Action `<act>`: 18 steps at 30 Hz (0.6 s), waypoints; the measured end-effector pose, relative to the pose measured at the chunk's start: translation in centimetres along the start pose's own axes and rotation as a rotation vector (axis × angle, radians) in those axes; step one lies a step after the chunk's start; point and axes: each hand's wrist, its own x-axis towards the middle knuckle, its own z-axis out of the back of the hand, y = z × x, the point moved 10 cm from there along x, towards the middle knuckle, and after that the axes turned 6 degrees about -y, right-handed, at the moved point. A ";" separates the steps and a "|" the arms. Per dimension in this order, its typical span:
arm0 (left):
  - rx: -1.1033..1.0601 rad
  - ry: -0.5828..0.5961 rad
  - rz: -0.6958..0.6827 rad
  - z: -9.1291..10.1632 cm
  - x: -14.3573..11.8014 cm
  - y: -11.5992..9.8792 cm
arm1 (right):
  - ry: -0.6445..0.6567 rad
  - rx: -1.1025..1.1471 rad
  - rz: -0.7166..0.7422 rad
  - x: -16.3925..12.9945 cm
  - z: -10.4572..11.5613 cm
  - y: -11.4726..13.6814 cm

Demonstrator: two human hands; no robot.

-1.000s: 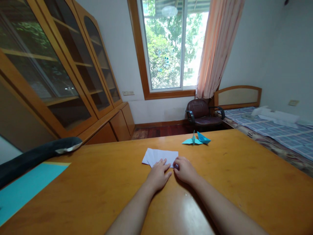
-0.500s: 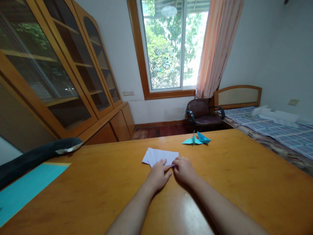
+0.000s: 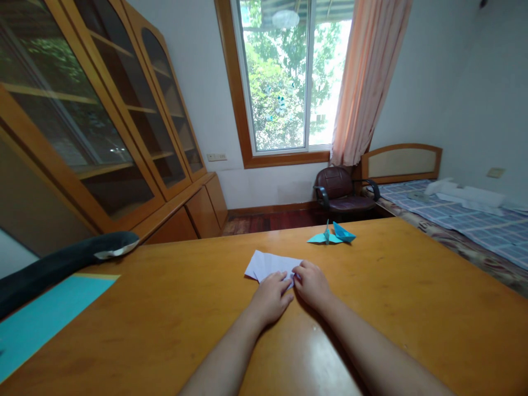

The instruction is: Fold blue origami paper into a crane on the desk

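Far off to the left of my left hand, a turquoise sheet point(image 3: 45, 313) is lying flat on the table point(image 3: 412, 308), with a dark padded armrest-like thing point(image 3: 61, 261) just beyond it. Coming in now: my left hand point(image 3: 270, 297) is pressing down on the near edge of the white folded paper point(image 3: 268, 264), fingers spread loosely and flat, holding nothing, just pinning. The paper is sitting right under and just ahead of my fingertips, its far half fanning away from me in what look like overlapping layers.

Right beside it, almost touching, my right hand point(image 3: 311, 283) is curling over the paper's right corner, thumb and forefinger apparently pinching that edge; I am judging this a pinch, though the fingertips themselves are partly hidden.

Well beyond my right hand, a blue paper crane point(image 3: 332, 235) is standing near the table's far edge.

The risk, as I am reading it: the tabletop is glossy, so if my left hand is easing off while the right is pulling, the whole sheet could be sliding and the layers skewing, leaving a crooked crease. Pinching too hard at that corner could be tearing or crumpling it.
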 end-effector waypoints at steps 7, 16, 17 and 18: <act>-0.057 0.020 -0.029 -0.2 -0.1 -0.6 | 0.008 -0.018 -0.009 0.1 -0.3 -0.4; -0.077 0.032 -0.048 -0.4 -0.3 -0.7 | 0.056 -0.061 -0.020 0.2 -1.0 -0.6; -0.074 0.035 -0.051 -0.4 -0.4 -0.7 | 0.054 -0.061 -0.018 0.2 -0.9 -0.6; -0.069 0.038 -0.054 -0.4 -0.4 -0.7 | 0.049 -0.059 -0.015 0.2 -0.8 -0.5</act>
